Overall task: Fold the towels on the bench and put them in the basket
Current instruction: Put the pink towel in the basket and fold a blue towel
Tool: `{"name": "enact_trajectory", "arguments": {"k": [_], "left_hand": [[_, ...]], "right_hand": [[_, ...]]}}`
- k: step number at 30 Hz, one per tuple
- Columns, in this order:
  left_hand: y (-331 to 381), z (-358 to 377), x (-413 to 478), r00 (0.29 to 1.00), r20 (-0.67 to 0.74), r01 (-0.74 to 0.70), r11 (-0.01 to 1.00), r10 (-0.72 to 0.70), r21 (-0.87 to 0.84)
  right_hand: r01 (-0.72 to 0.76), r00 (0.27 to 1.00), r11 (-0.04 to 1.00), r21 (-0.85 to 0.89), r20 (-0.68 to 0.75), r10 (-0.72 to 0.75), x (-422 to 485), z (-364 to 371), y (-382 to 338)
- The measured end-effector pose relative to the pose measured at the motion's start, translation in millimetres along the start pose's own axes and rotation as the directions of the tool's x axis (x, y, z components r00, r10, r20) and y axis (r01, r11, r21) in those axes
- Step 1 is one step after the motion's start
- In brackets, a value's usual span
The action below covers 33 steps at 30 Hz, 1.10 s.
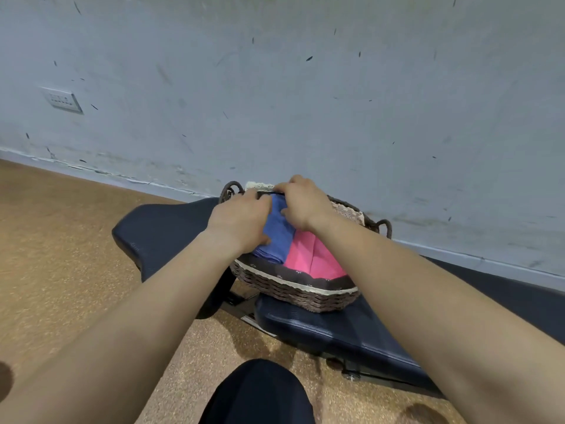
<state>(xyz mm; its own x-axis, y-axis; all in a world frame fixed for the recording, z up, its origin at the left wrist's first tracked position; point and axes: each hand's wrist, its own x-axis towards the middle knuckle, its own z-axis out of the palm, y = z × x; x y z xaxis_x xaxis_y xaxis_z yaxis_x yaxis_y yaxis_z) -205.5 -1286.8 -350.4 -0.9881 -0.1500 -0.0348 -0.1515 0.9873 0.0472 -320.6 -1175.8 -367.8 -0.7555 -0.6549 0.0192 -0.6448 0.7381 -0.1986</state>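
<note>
Towels, 2 of them, lie folded in the basket (293, 287): a blue towel (276, 237) on the left and a pink towel (312, 255) touching it on the right. The basket is dark woven wicker with a brown cloth liner edged in pale lace and 2 loop handles, 1 at each end. It sits on the bench (171, 228), a dark padded one, over the gap between its 2 pads and close to the wall (305, 87).

Both hands are on the blue towel. The left hand (241, 218) lies over its left side, with fingers bent down over the edge and the thumb pressed on top, so it holds the cloth. The right hand (302, 206) is at the towel's far end by the basket's far rim; its fingers curl over that end and the thumb rests on the blue cloth, gripping it. The fingertips of both hands are hidden. The pink towel is untouched, though the right wrist passes just above it.

The wall is grey and scuffed and carries a white socket (62, 99) at the left. The floor (61, 240) is tan and speckled. A knee (260, 393) in dark cloth shows at the bottom edge.
</note>
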Motion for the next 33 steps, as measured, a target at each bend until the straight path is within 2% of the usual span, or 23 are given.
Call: {"name": "enact_trajectory", "arguments": {"k": [2,3,6,9,13,19,21,24,28,33], "left_hand": [[-3.0,0.5,3.1,0.995,0.041,-0.089,0.996,0.09,-0.031],[-4.3,0.4,4.6,0.99,0.073,-0.119,0.992,0.121,-0.028],[-7.7,-2.6,8.0,0.983,0.12,-0.137,0.99,0.14,-0.032],[-8.9,-0.4,10.9,0.977,0.167,-0.128,0.99,0.135,-0.055],[-4.0,10.0,15.5,0.971,0.209,-0.116,0.993,0.121,-0.034],[8.4,-0.1,17.3,0.961,0.27,-0.068,0.998,0.062,0.012],[10.8,-9.6,14.5,0.961,0.273,-0.045,0.999,0.046,-0.012],[17.2,-26.2,7.2,0.969,0.247,-0.014,0.999,0.021,-0.03],[42.6,-48.3,-6.4,0.984,0.18,0.002,0.999,0.007,-0.049],[97.8,-73.2,-24.8,0.99,0.119,-0.061,0.994,0.072,-0.095]], "right_hand": [[0.039,0.99,0.999,-0.021,-0.136,-0.042,-6.3,6.3,6.1],[0.07,0.986,0.997,-0.024,-0.151,-0.073,-8.5,8.6,9.2],[0.138,0.989,0.99,-0.027,-0.048,-0.139,-13.7,14.6,18.9],[0.137,0.989,0.99,0.021,0.058,-0.138,-19.6,15.1,27.1],[0.113,0.977,0.993,0.019,0.178,-0.115,-23.7,18.3,26.1],[0.045,0.961,0.999,-0.028,0.274,-0.036,-23.3,12.0,11.9],[0.026,0.969,1.0,0.015,0.246,-0.029,-27.4,-0.5,11.7],[0.001,0.993,0.996,0.091,0.115,-0.012,-44.1,-25.7,16.1],[0.002,0.999,0.995,0.104,0.046,-0.006,-82.3,-60.3,34.9],[-0.084,0.996,0.986,0.144,-0.02,0.087,-149.9,-101.9,76.7]]}}
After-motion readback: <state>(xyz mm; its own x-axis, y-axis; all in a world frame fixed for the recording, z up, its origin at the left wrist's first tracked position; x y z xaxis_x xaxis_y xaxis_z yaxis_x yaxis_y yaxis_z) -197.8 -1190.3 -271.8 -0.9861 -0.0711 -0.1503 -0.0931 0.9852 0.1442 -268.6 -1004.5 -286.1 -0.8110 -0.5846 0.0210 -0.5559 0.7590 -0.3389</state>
